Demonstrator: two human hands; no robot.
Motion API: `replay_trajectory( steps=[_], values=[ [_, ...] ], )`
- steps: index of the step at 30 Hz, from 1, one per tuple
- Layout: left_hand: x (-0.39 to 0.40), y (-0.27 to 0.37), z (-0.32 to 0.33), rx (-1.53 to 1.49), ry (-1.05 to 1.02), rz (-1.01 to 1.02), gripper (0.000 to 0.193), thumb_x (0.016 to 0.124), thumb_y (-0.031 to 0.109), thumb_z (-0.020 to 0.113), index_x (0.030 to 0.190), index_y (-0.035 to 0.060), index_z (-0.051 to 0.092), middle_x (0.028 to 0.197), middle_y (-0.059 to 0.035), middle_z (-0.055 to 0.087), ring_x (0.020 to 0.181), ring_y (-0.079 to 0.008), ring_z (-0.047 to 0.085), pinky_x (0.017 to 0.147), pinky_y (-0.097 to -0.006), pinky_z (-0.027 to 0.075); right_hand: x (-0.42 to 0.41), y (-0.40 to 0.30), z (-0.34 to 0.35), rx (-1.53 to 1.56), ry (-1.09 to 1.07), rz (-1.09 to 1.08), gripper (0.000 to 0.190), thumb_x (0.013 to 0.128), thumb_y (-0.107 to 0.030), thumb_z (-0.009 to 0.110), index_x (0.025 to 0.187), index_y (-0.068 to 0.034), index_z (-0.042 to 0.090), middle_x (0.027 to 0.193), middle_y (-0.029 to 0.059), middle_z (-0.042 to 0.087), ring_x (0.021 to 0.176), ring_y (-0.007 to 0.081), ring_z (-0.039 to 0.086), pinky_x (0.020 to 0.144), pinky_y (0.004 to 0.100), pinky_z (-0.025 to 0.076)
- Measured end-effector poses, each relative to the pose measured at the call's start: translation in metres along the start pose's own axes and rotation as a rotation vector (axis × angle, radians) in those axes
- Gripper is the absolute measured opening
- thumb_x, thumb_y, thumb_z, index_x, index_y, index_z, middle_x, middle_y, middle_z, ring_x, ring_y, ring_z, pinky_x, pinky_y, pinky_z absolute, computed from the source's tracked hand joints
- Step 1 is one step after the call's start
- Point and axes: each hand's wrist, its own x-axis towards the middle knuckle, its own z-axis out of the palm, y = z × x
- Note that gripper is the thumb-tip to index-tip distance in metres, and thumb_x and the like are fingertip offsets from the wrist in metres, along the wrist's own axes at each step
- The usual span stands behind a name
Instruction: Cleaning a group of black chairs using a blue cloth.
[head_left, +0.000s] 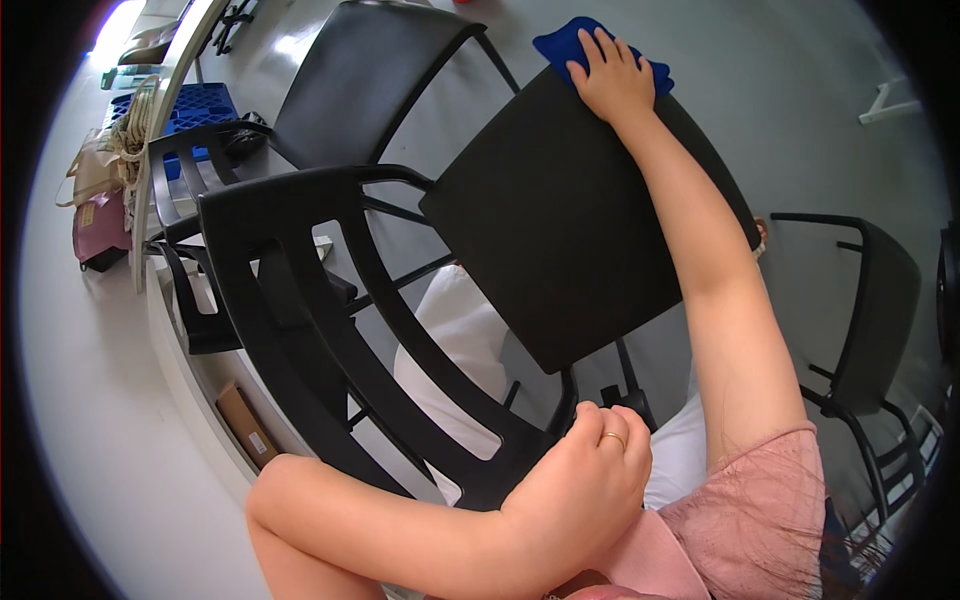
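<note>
A black plastic chair stands before me, its flat seat (555, 225) at the middle and its slotted backrest (330, 300) to the left. My right hand (616, 79) lies with fingers spread on a blue cloth (562, 45), pressing it against the far edge of the seat. The cloth hangs partly past that edge. My left hand (592, 480), with a ring on one finger, is curled near the near end of the backrest, close to my chest. Its palm side is hidden, and whether it touches the chair or holds anything does not show.
Another black chair (360, 82) stands beyond at the upper left, and one more (877, 322) at the right. A white table (90, 360) runs along the left, bags (101, 195) near its far part. A blue plastic crate (199, 109) and a cardboard box (247, 424) are behind and below.
</note>
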Motion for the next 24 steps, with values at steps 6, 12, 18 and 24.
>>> replay_trajectory(
  steps=[6,12,18,24],
  values=[
    [0.000,-0.002,-0.007,0.038,0.063,-0.081,0.032,0.082,0.022,0.052,0.101,0.0003,0.068,0.101,-0.0140,0.062,0.092,-0.0236,0.057,0.085,-0.0366,0.043,0.037,-0.012,0.010,0.047,-0.126,0.120,0.049,0.097,-0.047,0.040,0.137,-0.022,0.050,0.146,0.0018,0.045,0.134,0.0242,0.042,0.106,0.0491,0.035],
    [0.002,-0.011,-0.007,-0.006,-0.024,-0.025,0.029,0.077,0.020,0.059,0.095,-0.0006,0.066,0.094,-0.0106,0.059,0.086,-0.0197,0.055,0.076,-0.0307,0.041,-0.009,-0.069,-0.005,-0.021,-0.091,-0.202,0.049,0.094,-0.040,0.045,0.135,-0.014,0.053,0.146,0.0058,0.045,0.140,0.0278,0.033,0.113,0.0477,0.026],
    [0.008,-0.045,0.002,-0.010,-0.075,-0.036,0.018,0.076,0.017,0.064,0.087,0.0024,0.065,0.084,-0.0063,0.059,0.081,-0.0191,0.062,0.065,-0.0303,0.045,-0.143,-0.162,-0.053,0.391,-0.274,-0.407,0.055,0.094,-0.036,0.047,0.144,-0.015,0.043,0.154,0.0065,0.035,0.143,0.0277,0.028,0.116,0.0470,0.021],
    [-0.002,-0.067,0.013,-0.016,-0.023,-0.097,0.022,0.084,0.023,0.064,0.087,0.0024,0.068,0.087,-0.0082,0.062,0.084,-0.0225,0.065,0.069,-0.0331,0.050,-0.214,-0.110,-0.136,0.429,-0.381,-0.768,0.056,0.092,-0.042,0.045,0.142,-0.016,0.044,0.151,0.0046,0.039,0.144,0.0276,0.026,0.118,0.0466,0.015]
  ],
)
